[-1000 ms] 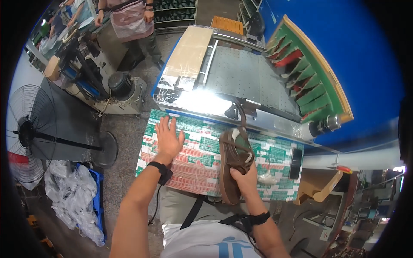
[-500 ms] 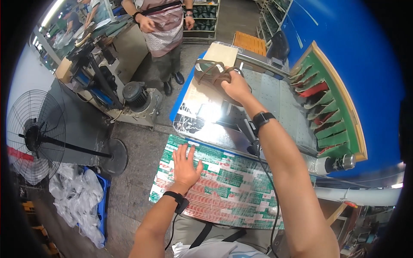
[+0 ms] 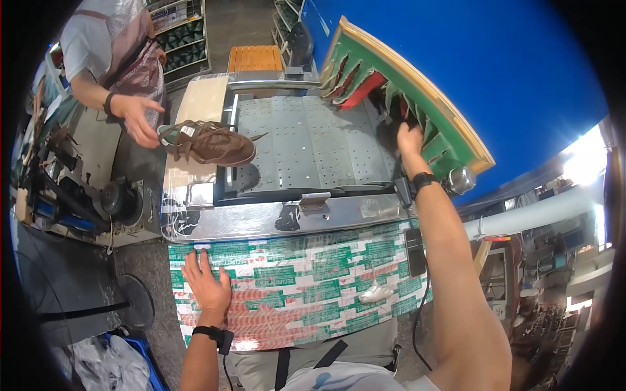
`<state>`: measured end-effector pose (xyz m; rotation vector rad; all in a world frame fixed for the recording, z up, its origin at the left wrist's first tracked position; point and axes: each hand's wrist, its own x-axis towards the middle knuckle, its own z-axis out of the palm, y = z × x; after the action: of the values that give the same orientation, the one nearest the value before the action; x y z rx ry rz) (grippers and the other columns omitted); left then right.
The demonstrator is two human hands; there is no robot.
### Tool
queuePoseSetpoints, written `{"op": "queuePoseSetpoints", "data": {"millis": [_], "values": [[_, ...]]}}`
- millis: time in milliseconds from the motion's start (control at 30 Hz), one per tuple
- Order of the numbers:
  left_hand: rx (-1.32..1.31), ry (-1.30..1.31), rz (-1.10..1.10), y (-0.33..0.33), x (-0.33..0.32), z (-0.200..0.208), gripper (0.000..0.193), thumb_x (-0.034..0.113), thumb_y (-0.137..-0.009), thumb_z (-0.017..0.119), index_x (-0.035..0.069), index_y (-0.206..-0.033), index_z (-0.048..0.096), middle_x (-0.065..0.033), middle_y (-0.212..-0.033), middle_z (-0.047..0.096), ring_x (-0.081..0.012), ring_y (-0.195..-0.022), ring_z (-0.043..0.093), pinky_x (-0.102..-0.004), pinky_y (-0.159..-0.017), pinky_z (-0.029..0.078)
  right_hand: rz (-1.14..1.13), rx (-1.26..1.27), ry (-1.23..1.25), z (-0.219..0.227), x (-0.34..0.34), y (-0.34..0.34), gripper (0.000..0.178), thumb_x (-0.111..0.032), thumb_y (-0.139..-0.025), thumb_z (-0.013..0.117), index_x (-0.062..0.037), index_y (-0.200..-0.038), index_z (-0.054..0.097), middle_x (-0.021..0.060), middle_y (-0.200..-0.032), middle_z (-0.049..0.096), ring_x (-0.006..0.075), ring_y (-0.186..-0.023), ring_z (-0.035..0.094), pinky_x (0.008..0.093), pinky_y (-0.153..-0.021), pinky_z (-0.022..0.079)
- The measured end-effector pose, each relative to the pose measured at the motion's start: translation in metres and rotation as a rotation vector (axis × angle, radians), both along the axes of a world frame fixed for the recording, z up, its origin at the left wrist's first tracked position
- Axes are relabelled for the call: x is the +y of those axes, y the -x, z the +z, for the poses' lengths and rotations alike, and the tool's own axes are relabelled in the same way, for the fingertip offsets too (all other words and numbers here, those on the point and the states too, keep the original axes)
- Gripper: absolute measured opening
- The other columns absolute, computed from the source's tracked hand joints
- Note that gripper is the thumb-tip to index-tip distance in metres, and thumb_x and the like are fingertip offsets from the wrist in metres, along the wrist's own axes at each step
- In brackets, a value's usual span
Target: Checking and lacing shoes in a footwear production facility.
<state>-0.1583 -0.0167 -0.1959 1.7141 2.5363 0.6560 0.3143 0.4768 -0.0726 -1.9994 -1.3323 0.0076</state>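
Observation:
My left hand [image 3: 207,287] lies with fingers spread on a board [image 3: 326,287] covered in green, white and red printed tape. My right hand [image 3: 409,140] reaches to the green-framed opening with hanging flaps [image 3: 443,127], at the right end of the conveyor. Its fingers are curled at a dark thing [image 3: 388,133] beside the flaps, partly in shadow; its kind is unclear. A brown lace-up shoe [image 3: 222,144] is over the conveyor's left end, its toe pointing right. A co-worker's hand [image 3: 138,120] is at the shoe's heel.
The perforated grey conveyor [image 3: 287,137] runs between a metal frame [image 3: 254,218] and the back rail. On the board lie a black device [image 3: 415,252] with a cable and a crumpled whitish piece [image 3: 376,293]. A fan base [image 3: 134,301] stands on the floor at left.
My right hand has let go of the brown shoe and moved right to the flaps. The co-worker has come closer, with a hand at the shoe. The view has turned right.

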Motion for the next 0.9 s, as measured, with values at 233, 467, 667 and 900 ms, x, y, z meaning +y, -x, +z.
{"op": "queuePoseSetpoints", "data": {"millis": [233, 467, 667, 900], "values": [[-0.086, 0.058, 0.039, 0.0, -0.015, -0.012, 0.07, 0.033, -0.094, 0.073, -0.003, -0.153, 0.057, -0.0332, -0.166, 0.041, -0.051, -0.158, 0.032, -0.067, -0.132, 0.019, 0.732, 0.339, -0.291, 0.009, -0.169, 0.061, 0.039, -0.005, -0.104, 0.063, -0.0009, -0.142, 0.07, 0.0179, -0.135, 0.074, 0.0286, -0.125, 0.07, 0.0384, -0.11, 0.052], [0.006, -0.032, 0.017, -0.007, -0.011, -0.003, 0.067, 0.031, -0.096, 0.071, 0.003, -0.155, 0.052, -0.0283, -0.161, 0.044, -0.0499, -0.153, 0.037, -0.0669, -0.128, 0.024, 0.911, -0.046, -0.001, -0.029, -0.394, 0.035, 0.027, -0.004, -0.093, 0.07, 0.0, -0.119, 0.072, 0.0195, -0.123, 0.069, 0.0419, -0.12, 0.064, 0.0533, -0.108, 0.049], [-0.002, -0.02, 0.017, -0.003, -0.008, 0.001, 0.067, 0.032, -0.099, 0.069, 0.004, -0.156, 0.051, -0.0264, -0.161, 0.043, -0.049, -0.156, 0.034, -0.0677, -0.131, 0.022, 0.797, -0.052, 0.093, -0.1, -0.448, -0.012, 0.035, -0.003, -0.086, 0.068, 0.0007, -0.121, 0.071, 0.021, -0.125, 0.067, 0.0429, -0.121, 0.063, 0.0562, -0.108, 0.048], [-0.011, -0.028, 0.015, -0.003, -0.009, -0.005, 0.066, 0.033, -0.099, 0.069, 0.004, -0.156, 0.052, -0.0256, -0.163, 0.042, -0.0484, -0.156, 0.033, -0.0675, -0.131, 0.021, 0.685, -0.044, 0.099, -0.101, -0.434, -0.009, 0.017, 0.0, -0.088, 0.062, -0.0027, -0.102, 0.073, 0.0168, -0.11, 0.066, 0.0396, -0.108, 0.063, 0.049, -0.098, 0.05]]}}
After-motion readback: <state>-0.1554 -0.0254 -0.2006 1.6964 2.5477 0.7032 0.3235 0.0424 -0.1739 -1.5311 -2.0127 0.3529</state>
